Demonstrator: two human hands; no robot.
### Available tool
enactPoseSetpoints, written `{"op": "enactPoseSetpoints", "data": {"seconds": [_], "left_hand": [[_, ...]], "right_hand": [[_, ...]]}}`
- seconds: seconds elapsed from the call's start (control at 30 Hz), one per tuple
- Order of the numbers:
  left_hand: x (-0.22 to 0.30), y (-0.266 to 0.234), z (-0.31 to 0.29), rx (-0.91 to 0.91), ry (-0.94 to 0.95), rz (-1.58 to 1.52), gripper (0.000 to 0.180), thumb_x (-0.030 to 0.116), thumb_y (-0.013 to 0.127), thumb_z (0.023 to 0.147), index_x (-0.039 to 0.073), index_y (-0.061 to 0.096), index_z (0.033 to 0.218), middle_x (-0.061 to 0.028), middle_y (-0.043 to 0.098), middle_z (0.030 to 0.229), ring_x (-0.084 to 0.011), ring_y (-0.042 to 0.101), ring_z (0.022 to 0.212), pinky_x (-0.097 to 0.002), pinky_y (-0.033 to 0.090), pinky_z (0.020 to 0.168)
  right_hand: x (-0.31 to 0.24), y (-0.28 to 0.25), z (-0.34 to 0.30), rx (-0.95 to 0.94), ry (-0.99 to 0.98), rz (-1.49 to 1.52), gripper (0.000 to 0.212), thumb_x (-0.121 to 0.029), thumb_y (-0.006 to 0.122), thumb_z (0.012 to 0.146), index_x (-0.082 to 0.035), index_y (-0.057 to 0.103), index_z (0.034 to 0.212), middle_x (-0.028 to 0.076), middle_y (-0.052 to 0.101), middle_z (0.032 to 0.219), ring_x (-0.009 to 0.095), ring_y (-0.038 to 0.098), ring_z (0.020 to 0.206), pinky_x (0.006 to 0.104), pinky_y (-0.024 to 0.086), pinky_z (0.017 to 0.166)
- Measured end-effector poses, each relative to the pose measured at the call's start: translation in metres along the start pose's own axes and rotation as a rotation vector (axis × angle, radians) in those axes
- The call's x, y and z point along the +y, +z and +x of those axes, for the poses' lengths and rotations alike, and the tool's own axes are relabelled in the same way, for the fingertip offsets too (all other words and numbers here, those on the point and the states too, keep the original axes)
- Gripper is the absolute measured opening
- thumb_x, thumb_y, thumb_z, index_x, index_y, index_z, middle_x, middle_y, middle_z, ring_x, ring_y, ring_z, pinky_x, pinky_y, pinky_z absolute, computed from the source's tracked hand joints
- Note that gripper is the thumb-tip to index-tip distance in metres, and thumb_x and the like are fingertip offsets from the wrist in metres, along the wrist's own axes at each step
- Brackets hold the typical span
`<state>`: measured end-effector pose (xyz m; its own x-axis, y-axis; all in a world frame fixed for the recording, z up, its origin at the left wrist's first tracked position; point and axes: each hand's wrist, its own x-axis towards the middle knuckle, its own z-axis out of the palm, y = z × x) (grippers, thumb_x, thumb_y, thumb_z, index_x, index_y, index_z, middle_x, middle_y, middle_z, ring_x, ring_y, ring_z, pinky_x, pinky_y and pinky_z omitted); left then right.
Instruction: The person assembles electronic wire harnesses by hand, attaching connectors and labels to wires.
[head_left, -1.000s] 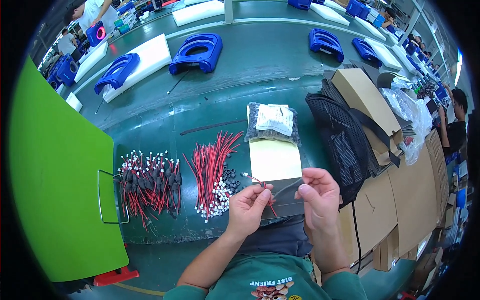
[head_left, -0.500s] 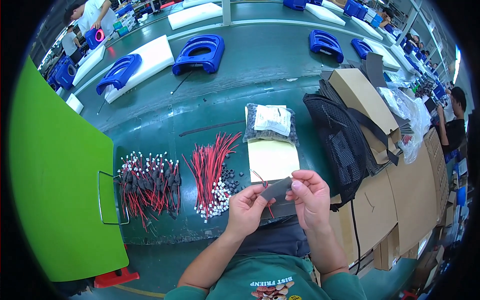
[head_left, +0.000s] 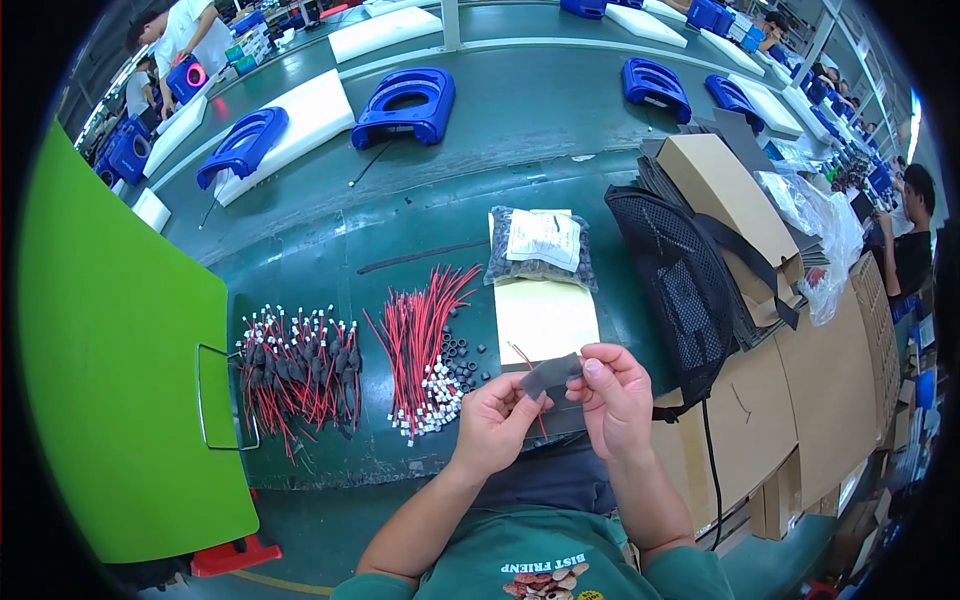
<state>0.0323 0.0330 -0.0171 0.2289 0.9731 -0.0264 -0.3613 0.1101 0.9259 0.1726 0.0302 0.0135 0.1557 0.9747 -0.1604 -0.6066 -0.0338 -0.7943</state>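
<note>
A short dark grey strip, like foam or cloth tape, is stretched between my two hands above the near table edge. My left hand pinches its left end between thumb and fingers, together with a thin red wire that runs behind the strip. The right end is in the thumb-and-finger pinch of my right hand. To the left lie loose red and black wires with white connectors, beside small black ring-like pieces. Farther left is a pile of wires with dark wrapped middles.
A clear bag of black pieces rests on a cream pad. On the right are a black mesh bag and cardboard. A green panel stands left. Blue housings and white foam blocks sit on the belt beyond.
My right hand has shifted slightly left, and the strip has tilted to a flatter angle. On the belt, the nearer blue housings have moved a little right.
</note>
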Motion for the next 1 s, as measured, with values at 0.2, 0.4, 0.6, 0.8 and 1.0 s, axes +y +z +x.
{"op": "enactPoseSetpoints", "data": {"seconds": [0.2,0.4,0.6,0.8,1.0], "left_hand": [[-0.004,0.002,-0.001,-0.014,0.039,0.045,0.016,0.006,0.054,0.086,-0.004,0.057,0.098,-0.0049,0.062,0.079,-0.0076,0.058,0.072,-0.0204,0.047,0.065],[-0.005,0.003,-0.001,-0.03,0.063,0.138,0.015,0.004,0.054,0.085,-0.003,0.059,0.098,-0.0054,0.063,0.079,-0.0076,0.058,0.071,-0.0205,0.047,0.063],[-0.002,0.002,0.0,-0.094,0.026,0.143,0.017,-0.001,0.051,0.086,-0.006,0.054,0.102,-0.0081,0.061,0.088,-0.01,0.058,0.079,-0.022,0.047,0.072],[-0.003,0.003,0.0,-0.026,0.037,0.06,0.015,0.004,0.053,0.086,-0.004,0.057,0.098,-0.0058,0.062,0.08,-0.0082,0.058,0.073,-0.0211,0.047,0.066],[0.0,0.001,0.001,0.018,0.002,-0.086,0.014,0.003,0.053,0.086,-0.005,0.055,0.097,-0.0067,0.061,0.082,-0.0098,0.058,0.075,-0.0216,0.047,0.069]], "right_hand": [[0.01,-0.011,0.003,0.013,0.047,0.054,0.013,-0.005,0.054,0.085,0.001,0.056,0.097,0.009,0.061,0.083,0.012,0.06,0.067,0.0223,0.051,0.06],[0.011,-0.011,0.006,-0.002,0.093,0.065,0.011,-0.006,0.053,0.085,0.0,0.056,0.094,0.007,0.061,0.078,0.011,0.059,0.062,0.0227,0.051,0.058],[0.013,-0.015,0.006,-0.028,0.092,0.044,0.012,-0.005,0.054,0.085,0.0,0.056,0.095,0.007,0.061,0.079,0.01,0.057,0.062,0.0215,0.049,0.059],[0.01,-0.013,0.006,-0.003,0.093,0.111,0.011,-0.006,0.054,0.085,0.0,0.056,0.095,0.006,0.061,0.077,0.01,0.057,0.061,0.0218,0.049,0.058],[0.0,-0.012,0.002,0.017,-0.046,0.147,0.011,-0.006,0.054,0.086,0.0,0.056,0.094,0.006,0.06,0.078,0.011,0.057,0.061,0.0239,0.05,0.057]]}}
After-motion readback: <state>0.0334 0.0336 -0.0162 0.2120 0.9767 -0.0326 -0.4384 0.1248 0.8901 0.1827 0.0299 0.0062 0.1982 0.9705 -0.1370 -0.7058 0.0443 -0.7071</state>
